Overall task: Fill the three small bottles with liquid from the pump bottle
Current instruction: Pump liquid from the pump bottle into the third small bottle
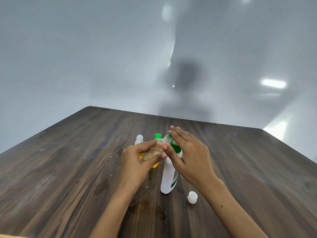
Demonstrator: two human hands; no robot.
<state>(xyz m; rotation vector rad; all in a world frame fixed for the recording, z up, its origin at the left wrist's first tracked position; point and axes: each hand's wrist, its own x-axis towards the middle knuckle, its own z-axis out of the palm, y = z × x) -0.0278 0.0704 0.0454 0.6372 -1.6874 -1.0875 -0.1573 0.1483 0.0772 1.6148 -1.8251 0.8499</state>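
My left hand pinches a small clear bottle that holds some yellowish liquid, tilted with its open neck up against the pump's nozzle. My right hand lies flat with straight fingers on the green pump head of the white pump bottle, which stands upright on the table. A small white bottle without a cap stands behind my left hand. Beside it a yellow bottle with a green cap is mostly hidden by my left hand.
A loose white cap lies on the dark wooden table to the right of the pump bottle. Wet smears mark the wood near the front. A grey wall rises behind the table's far edge.
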